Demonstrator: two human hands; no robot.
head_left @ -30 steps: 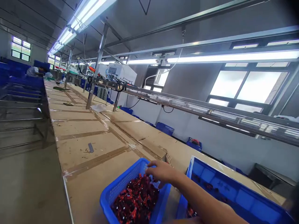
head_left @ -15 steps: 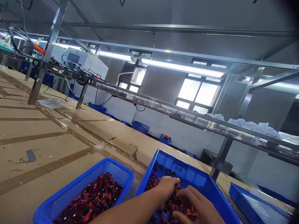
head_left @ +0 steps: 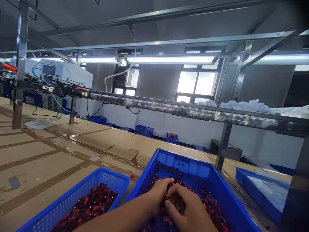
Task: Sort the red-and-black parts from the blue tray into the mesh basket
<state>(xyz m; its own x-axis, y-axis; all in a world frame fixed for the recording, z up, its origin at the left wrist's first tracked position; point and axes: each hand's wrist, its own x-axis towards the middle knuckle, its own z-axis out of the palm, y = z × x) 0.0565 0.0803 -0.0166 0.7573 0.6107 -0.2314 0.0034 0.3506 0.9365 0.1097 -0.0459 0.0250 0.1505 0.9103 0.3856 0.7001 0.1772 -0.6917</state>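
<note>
Both hands are inside a deep blue tray (head_left: 205, 172) that holds many small, shiny red-and-black parts (head_left: 212, 206). My left hand (head_left: 159, 192) curls inward over the pieces, its fingers pressed together and mostly hidden; what they hold cannot be made out. Close beside it, my right hand (head_left: 185, 204) bends thumb and forefinger toward each other around a small red part (head_left: 169, 198). To the left stands a blue perforated basket (head_left: 113, 175), heaped with similar red-and-black parts (head_left: 90, 206); my left forearm reaches across its near right side.
Brown cardboard (head_left: 58, 161) covers the table. A metal shelf rail (head_left: 154, 104) crosses behind the tray, held by an upright post (head_left: 224, 145). At right sits another blue tray (head_left: 259, 196) with clear plastic film. A grey flat piece (head_left: 14, 182) lies at far left.
The view has levelled and shifted. My hands have come closer together, and the right thumb and forefinger have drawn inward. More parts show along the tray's right side.
</note>
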